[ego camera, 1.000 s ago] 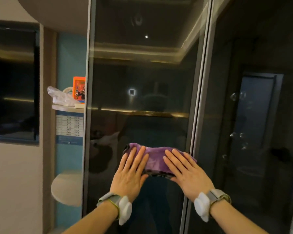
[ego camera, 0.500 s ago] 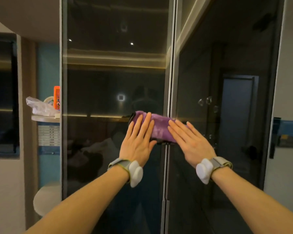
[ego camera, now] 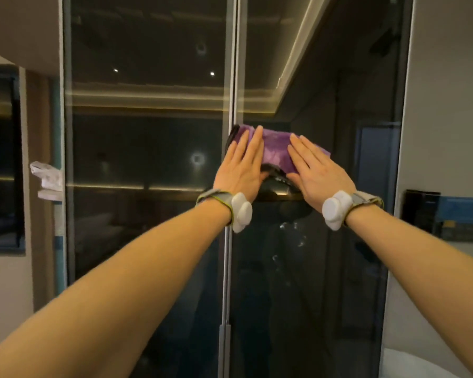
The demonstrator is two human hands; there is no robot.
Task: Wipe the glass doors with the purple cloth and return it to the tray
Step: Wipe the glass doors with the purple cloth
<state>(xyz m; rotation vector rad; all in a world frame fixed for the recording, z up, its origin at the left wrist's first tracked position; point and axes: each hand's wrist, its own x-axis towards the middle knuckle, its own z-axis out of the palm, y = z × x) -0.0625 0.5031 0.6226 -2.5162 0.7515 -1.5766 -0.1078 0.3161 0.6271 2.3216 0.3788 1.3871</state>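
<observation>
A dim room reflects in 2 dark glass doors [ego camera: 148, 159] that meet at a metal centre frame [ego camera: 231, 105]. Just right of that frame, the left hand [ego camera: 241, 167] and, further right, the right hand [ego camera: 318, 170] lie flat with fingers spread, pinning the purple cloth [ego camera: 275, 150] against the right-hand pane. With nothing gripping it, the cloth could slip and drop if pressure eases, or snag on the frame; no tray is in view.

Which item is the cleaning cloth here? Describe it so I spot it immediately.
Find the two tall dark glass doors and their silver centre frame. Just right of it, both flat hands press the purple cloth against the glass; it is the only purple thing in view.
</observation>
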